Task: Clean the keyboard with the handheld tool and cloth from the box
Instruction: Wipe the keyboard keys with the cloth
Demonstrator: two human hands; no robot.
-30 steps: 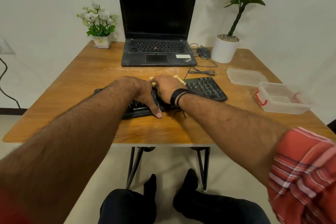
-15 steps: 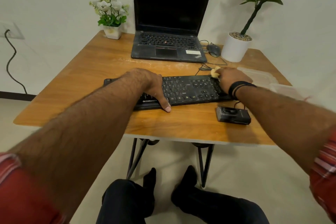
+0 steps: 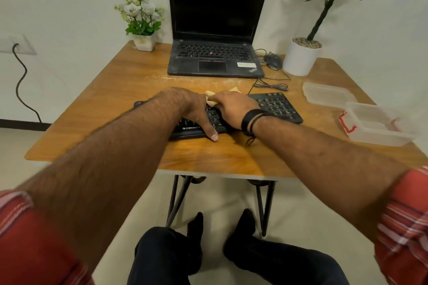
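A black keyboard (image 3: 275, 106) lies across the wooden table (image 3: 111, 113) in front of me. My left hand (image 3: 194, 109) rests on its left half, thumb against the front edge. My right hand (image 3: 231, 106) grips a bunched yellow cloth (image 3: 210, 97) and presses it onto the keys near the middle, close beside my left hand. The handheld tool is not visible; my right forearm covers the table in front of the keyboard's right end.
A clear plastic box (image 3: 382, 127) with red clips stands at the right edge, its lid (image 3: 326, 93) behind it. Further back are an open laptop (image 3: 215, 30), a mouse (image 3: 273, 60) with loose cable, a white plant pot (image 3: 300, 58) and a flower pot (image 3: 143, 41).
My right hand has swept the cloth from the keyboard's right end back to the middle. The left hand stayed put. The small black tool seen half a second ago is out of sight.
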